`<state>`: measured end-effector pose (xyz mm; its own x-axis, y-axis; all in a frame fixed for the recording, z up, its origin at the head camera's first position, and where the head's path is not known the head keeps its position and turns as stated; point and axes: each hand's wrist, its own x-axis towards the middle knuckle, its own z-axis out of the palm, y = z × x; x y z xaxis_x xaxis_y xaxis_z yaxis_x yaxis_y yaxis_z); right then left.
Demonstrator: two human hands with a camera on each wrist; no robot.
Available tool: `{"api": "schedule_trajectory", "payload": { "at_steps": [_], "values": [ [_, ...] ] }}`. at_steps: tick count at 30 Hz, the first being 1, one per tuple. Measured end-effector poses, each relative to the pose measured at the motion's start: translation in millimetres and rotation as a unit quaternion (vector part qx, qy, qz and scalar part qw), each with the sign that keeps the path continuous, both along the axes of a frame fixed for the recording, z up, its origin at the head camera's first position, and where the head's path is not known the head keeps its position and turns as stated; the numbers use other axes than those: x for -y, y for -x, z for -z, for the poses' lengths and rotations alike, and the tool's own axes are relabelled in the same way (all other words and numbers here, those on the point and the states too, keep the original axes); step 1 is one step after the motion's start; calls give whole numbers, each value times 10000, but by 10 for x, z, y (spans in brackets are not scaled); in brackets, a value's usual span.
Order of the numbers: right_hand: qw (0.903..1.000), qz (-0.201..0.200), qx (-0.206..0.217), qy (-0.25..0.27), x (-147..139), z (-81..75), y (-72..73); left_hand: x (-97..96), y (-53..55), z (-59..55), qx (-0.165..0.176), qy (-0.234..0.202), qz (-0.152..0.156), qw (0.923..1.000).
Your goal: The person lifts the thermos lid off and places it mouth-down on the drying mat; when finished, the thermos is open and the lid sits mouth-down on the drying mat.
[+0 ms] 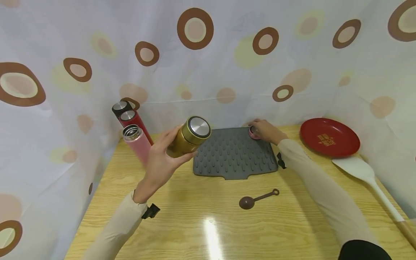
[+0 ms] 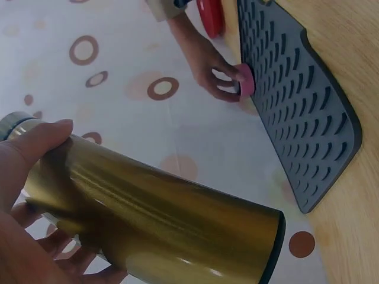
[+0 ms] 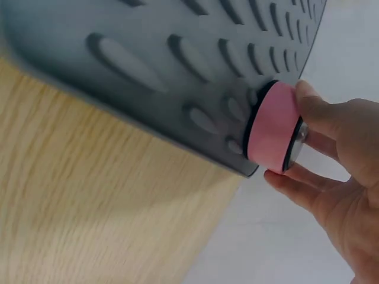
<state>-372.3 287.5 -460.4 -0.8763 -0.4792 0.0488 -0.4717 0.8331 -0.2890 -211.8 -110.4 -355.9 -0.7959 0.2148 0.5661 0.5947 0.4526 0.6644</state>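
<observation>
My left hand [image 1: 160,153] grips a gold thermos flask [image 1: 190,136] around its upper part and holds it up, its steel-topped lid on. In the left wrist view the flask [image 2: 160,204] slants across the picture with its dark base at lower right. On the far right corner of a grey ridged drying mat [image 1: 234,153], my right hand [image 1: 267,131] pinches a pink bottle cap [image 3: 274,127] between thumb and fingers. The cap rests against the mat's surface. Left of the gold flask stands a pink bottle [image 1: 139,145] with its threaded neck uncovered.
Behind the pink bottle stand a red flask [image 1: 140,124] and a black flask [image 1: 120,106]. A brown spoon [image 1: 247,202] lies in front of the mat. At right are a red plate [image 1: 329,137] and a white spatula [image 1: 357,168]. Patterned cloth [image 1: 227,54] backs the wooden table [image 1: 182,220].
</observation>
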Motion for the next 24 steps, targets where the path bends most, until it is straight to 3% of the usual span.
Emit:
{"api": "schedule_trajectory", "payload": {
  "at_steps": [4,8,13,17,24],
  "values": [
    [9999,53,14,118,-35,36,-11,-51,23,104,282,308,79,9991],
    [9998,170,-45,81,-78,6,-37,-93,64,201,215,805,-50,9965],
    [9988,208,-394,197,-44,-171,-98,-132,118,318,351,1068,-114,9936],
    [9950,96,-708,695,54,-333,-160,-145,135,363,507,1028,-46,9934],
    [9849,-121,-933,1454,291,-608,-347,-159,177,400,475,1113,-96,9926]
  ]
}}
